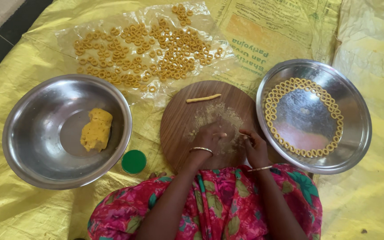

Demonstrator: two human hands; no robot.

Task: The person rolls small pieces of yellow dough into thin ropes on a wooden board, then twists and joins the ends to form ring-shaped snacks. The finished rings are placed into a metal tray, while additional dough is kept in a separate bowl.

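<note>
dough (96, 129) is mostly left in the bowl (32, 133); many rings (145, 49) are laid out. a small piece is pinched between both hands: left hand (210, 138), right hand (255, 144).

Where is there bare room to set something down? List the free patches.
Free: the middle of the right steel plate inside its ring circle; the left steel bowl beside the dough lump; the board's left side. Crowded: the plastic sheet of dough rings, and the board under both hands.

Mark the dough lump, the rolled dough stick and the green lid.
dough lump (96, 129), head view, middle of the lump.
rolled dough stick (203, 98), head view, mid-length.
green lid (134, 161), head view, centre of its top.
</note>
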